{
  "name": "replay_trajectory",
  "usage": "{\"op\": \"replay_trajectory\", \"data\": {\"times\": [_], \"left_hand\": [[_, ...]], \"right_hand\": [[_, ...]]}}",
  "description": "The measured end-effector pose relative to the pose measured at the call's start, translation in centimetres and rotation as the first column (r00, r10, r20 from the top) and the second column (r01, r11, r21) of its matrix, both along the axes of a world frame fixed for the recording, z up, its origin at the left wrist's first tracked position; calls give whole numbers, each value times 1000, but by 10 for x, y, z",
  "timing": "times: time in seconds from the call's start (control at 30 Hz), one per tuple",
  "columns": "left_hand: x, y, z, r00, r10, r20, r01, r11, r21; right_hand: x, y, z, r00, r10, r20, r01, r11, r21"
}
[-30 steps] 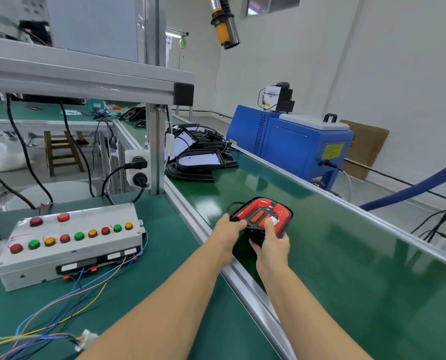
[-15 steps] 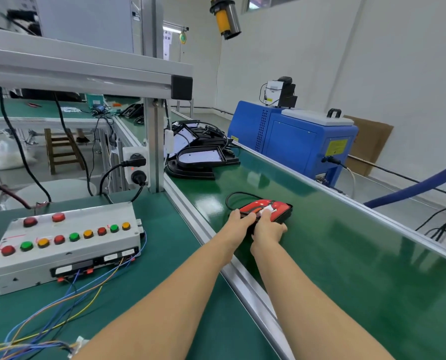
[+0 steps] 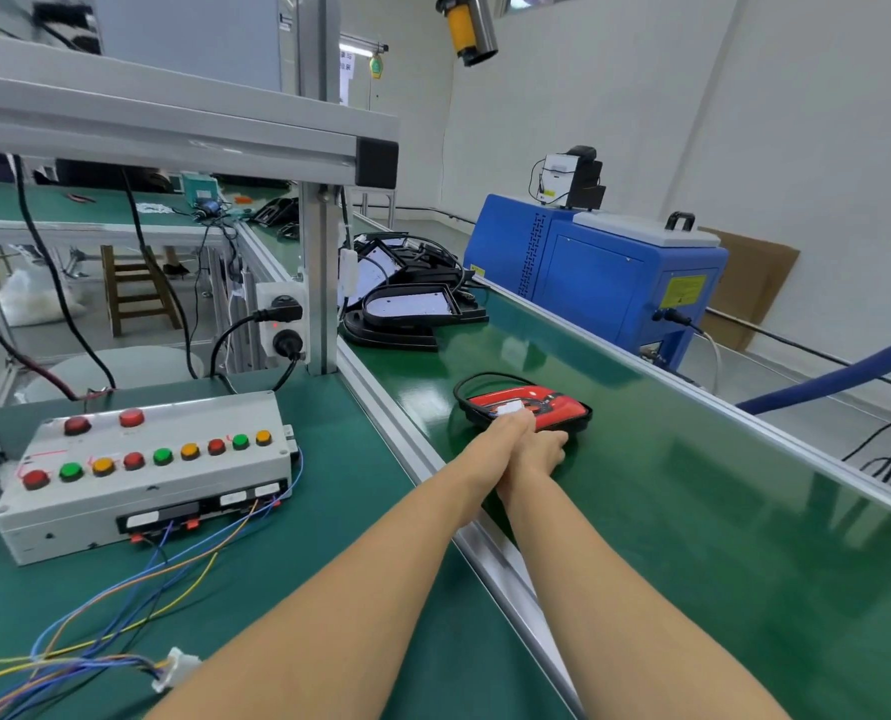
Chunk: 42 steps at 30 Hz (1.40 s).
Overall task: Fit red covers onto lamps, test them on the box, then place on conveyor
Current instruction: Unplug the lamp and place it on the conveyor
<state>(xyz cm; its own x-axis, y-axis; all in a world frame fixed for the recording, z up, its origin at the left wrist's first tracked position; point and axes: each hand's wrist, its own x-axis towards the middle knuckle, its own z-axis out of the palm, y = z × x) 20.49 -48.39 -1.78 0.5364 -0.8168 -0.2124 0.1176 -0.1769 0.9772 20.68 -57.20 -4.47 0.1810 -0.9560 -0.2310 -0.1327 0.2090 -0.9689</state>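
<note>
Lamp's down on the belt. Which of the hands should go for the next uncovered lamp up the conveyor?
Left, probably. The left hand lies on the side of the red-covered lamp nearer the stack of black lamp bases; the right hand would have to cross over it.

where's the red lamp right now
In the head view, the red lamp lies flat on the green conveyor, near its left rail, both hands touching its near edge.

blue machine point(image 3: 596, 275) | wooden stool point(image 3: 139, 293) | cardboard sheet point(image 3: 757, 291) | power sockets point(image 3: 282, 324)
</note>
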Motion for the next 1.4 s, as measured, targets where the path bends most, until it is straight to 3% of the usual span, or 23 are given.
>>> {"op": "replay_trajectory", "data": {"times": [0.1, 0.2, 0.3, 0.43, 0.6, 0.77, 0.9, 1.4], "left_hand": [[-4, 12, 4, 997, -15, 74, 13, 999, 32], [-5, 24, 2, 986, -31, 165, 15, 995, 97], [-4, 42, 0, 939, -41, 340, -42, 971, 235], [2, 72, 0, 803, -113, 586, -147, 915, 377], [6, 113, 2, 631, -180, 754, -277, 856, 436], [3, 154, 8, 488, -224, 844, -429, 781, 455], [-3, 192, 22, 403, -205, 892, -537, 736, 412], [-2, 343, 45, 368, -139, 919, -759, 527, 383]], "right_hand": [[-2, 0, 2, 1000, 10, -13, -10, 1000, -8], [-5, 1, 6, 992, -18, -124, 11, 998, -59], [-13, 12, 10, 944, -81, -319, -7, 964, -266], [-20, 48, 6, 909, 59, -413, -274, 831, -484], [-28, 98, -1, 783, 257, -567, -566, 673, -476], [-27, 138, 7, 639, 331, -694, -739, 515, -434], [-22, 172, 22, 571, 418, -707, -813, 407, -416], [12, 311, 61, 371, 629, -684, -886, 18, -464]]}}
